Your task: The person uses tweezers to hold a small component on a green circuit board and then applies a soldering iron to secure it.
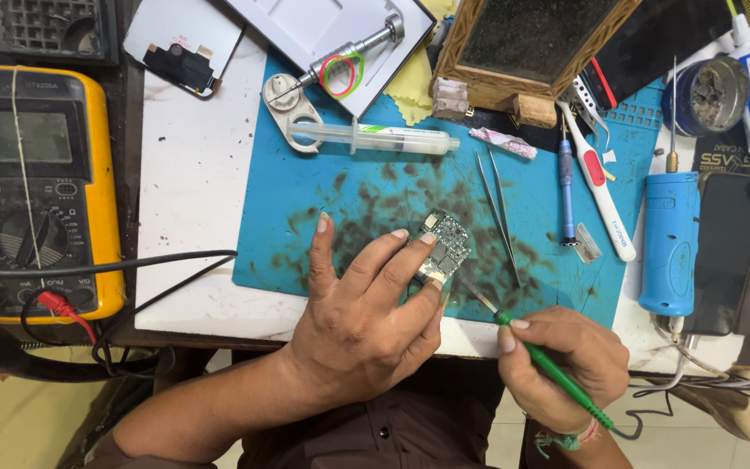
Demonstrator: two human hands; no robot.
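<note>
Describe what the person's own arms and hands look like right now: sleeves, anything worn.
Both hands are bare, no gloves or rings showing. The left hand runs into a bare forearm, with no sleeve in view. The right hand has a thread band of green and pink strands at the wrist. Fingernails are short and unpainted.
</note>
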